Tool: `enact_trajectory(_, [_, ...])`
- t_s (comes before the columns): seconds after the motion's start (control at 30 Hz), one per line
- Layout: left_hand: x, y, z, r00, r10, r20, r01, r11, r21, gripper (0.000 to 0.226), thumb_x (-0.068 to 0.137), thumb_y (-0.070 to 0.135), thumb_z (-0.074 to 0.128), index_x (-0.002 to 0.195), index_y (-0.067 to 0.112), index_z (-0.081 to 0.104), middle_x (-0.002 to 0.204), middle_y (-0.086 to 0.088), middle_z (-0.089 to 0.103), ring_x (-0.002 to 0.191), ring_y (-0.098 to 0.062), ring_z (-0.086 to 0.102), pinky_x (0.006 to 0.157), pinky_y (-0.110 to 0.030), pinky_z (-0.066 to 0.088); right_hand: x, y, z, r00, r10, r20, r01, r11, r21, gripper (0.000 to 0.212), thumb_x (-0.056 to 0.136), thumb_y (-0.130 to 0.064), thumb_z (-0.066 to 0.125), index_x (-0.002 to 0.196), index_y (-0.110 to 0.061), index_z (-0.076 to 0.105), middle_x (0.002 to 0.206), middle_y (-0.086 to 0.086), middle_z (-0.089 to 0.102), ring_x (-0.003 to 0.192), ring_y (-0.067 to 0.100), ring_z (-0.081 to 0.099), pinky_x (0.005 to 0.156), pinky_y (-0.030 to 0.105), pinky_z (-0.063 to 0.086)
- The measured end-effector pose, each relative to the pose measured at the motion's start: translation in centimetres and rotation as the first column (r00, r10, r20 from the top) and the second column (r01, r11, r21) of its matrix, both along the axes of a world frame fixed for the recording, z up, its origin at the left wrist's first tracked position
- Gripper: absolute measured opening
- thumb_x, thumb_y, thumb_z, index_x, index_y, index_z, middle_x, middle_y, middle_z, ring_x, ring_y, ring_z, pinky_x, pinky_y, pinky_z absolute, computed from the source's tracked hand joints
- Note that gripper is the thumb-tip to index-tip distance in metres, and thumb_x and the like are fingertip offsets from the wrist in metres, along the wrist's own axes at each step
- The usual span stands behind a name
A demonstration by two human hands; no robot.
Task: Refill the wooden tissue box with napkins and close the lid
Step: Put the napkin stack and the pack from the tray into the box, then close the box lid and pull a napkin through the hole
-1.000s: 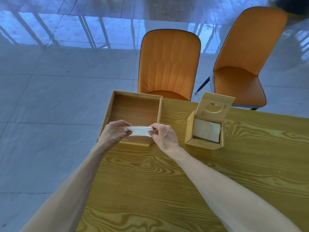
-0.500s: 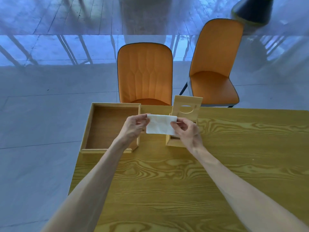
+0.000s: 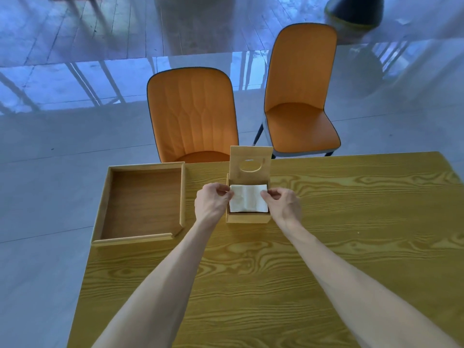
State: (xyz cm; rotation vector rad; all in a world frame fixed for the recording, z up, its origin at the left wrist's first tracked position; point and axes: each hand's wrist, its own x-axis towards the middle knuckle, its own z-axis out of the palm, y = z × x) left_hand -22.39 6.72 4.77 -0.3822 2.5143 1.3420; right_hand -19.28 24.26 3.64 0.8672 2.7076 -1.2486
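Both forearms are reaching forward over the surface [image 3: 251,285], the left hand [image 3: 212,202] and right hand [image 3: 283,203] pinching opposite sides of the white napkins [image 3: 247,200], which are sitting in the open wooden tissue box [image 3: 247,218] near the far edge, its lid [image 3: 251,163] standing upright.

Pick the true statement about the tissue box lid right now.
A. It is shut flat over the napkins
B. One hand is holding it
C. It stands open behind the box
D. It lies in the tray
C: the lid stands upright behind the tissue box, while both hands hold the napkins.
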Motion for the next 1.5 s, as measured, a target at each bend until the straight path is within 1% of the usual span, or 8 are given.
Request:
enact_trajectory(0.27, [-0.6, 1.2, -0.1, 1.000, -0.011, 0.002, 0.011, 0.986, -0.167, 0.037, 0.087, 0.034, 0.069, 0.121, 0.023, 0.058, 0.092, 0.008, 0.066, 0.091, -0.021, 0.066, 0.075, -0.035, 0.052, -0.7, 0.4, -0.2, 1.000, 0.025, 0.016, -0.025, 0.999, 0.020, 0.027, 0.087, -0.034, 0.070, 0.107, -0.017, 0.065, 0.085, -0.005, 0.067, 0.080, 0.019, 0.067, 0.068, 0.034, 0.056])
enact_trajectory(0.43, [-1.2, 1.4, -0.6, 0.997, -0.078, 0.013, 0.079, 0.972, -0.220, 0.058, 0.088, 0.031, 0.068, 0.139, 0.023, 0.042, 0.107, 0.002, 0.068, 0.099, -0.024, 0.065, 0.077, -0.038, 0.052, -1.6, 2.3, -0.4, 0.992, 0.124, 0.006, -0.123, 0.991, -0.043, 0.056, 0.085, -0.029, 0.076, 0.133, -0.020, 0.049, 0.095, 0.001, 0.063, 0.088, 0.021, 0.064, 0.079, 0.041, 0.057])
enact_trajectory(0.5, [-2.0, 1.3, -0.2, 0.989, -0.136, 0.054, 0.143, 0.973, -0.182, 0.066, 0.090, 0.030, 0.067, 0.147, 0.027, 0.034, 0.120, -0.003, 0.064, 0.107, -0.027, 0.063, 0.087, -0.042, 0.053, -2.6, 2.9, 0.1, 0.977, 0.215, -0.013, -0.215, 0.977, -0.004, 0.069, 0.086, -0.026, 0.075, 0.145, -0.022, 0.040, 0.100, 0.006, 0.063, 0.091, 0.023, 0.063, 0.081, 0.042, 0.057])
enact_trajectory(0.57, [-3.1, 1.1, 0.8, 0.984, -0.129, 0.125, 0.130, 0.992, 0.004, 0.061, 0.094, 0.033, 0.062, 0.148, 0.032, 0.035, 0.128, -0.004, 0.059, 0.106, -0.025, 0.060, 0.090, -0.045, 0.055, -3.7, 3.4, 0.9, 0.964, 0.263, -0.030, -0.264, 0.963, -0.062, 0.068, 0.091, -0.023, 0.069, 0.149, -0.025, 0.035, 0.099, 0.005, 0.061, 0.086, 0.024, 0.065, 0.076, 0.042, 0.060])
enact_trajectory(0.7, [-5.0, 1.2, 3.7, 0.924, 0.024, 0.382, -0.142, 0.949, 0.283, 0.046, 0.100, 0.048, 0.044, 0.141, 0.029, 0.050, 0.145, -0.008, 0.048, 0.117, -0.034, 0.056, 0.083, -0.050, 0.055, -5.3, 3.1, 3.8, 0.986, 0.121, 0.117, -0.066, 0.917, -0.393, 0.043, 0.103, -0.040, 0.043, 0.143, -0.024, 0.047, 0.125, 0.008, 0.058, 0.099, 0.021, 0.063, 0.073, 0.038, 0.062])
enact_trajectory(0.8, [-6.3, 1.0, 4.3, 0.873, -0.001, 0.488, -0.167, 0.939, 0.300, 0.066, 0.093, 0.068, 0.034, 0.142, 0.028, 0.050, 0.155, -0.016, 0.037, 0.132, -0.048, 0.044, 0.093, -0.060, 0.049, -6.4, 2.7, 5.1, 0.952, 0.037, 0.303, 0.138, 0.834, -0.534, 0.060, 0.099, -0.060, 0.032, 0.139, -0.021, 0.053, 0.144, 0.013, 0.047, 0.126, 0.032, 0.051, 0.088, 0.048, 0.056])
enact_trajectory(1.0, [-7.4, 2.1, 4.3, 0.815, 0.013, 0.580, -0.225, 0.928, 0.296, 0.083, 0.086, 0.078, 0.032, 0.149, 0.025, 0.039, 0.154, -0.021, 0.036, 0.133, -0.056, 0.038, 0.106, -0.072, 0.030, -8.1, 3.0, 5.1, 0.872, 0.101, 0.478, 0.179, 0.844, -0.505, 0.092, 0.083, -0.083, 0.032, 0.149, -0.020, 0.040, 0.148, 0.020, 0.046, 0.129, 0.043, 0.049, 0.099, 0.055, 0.045])
enact_trajectory(1.5, [-6.4, 2.4, 2.8, 0.845, 0.033, 0.534, -0.251, 0.906, 0.341, 0.094, 0.077, 0.083, 0.043, 0.151, 0.027, 0.033, 0.157, -0.022, 0.032, 0.136, -0.057, 0.032, 0.110, -0.071, 0.021, -7.4, 3.7, 4.8, 0.878, 0.148, 0.455, 0.226, 0.710, -0.667, 0.096, 0.073, -0.084, 0.050, 0.143, -0.019, 0.045, 0.153, 0.032, 0.031, 0.138, 0.053, 0.033, 0.101, 0.068, 0.038])
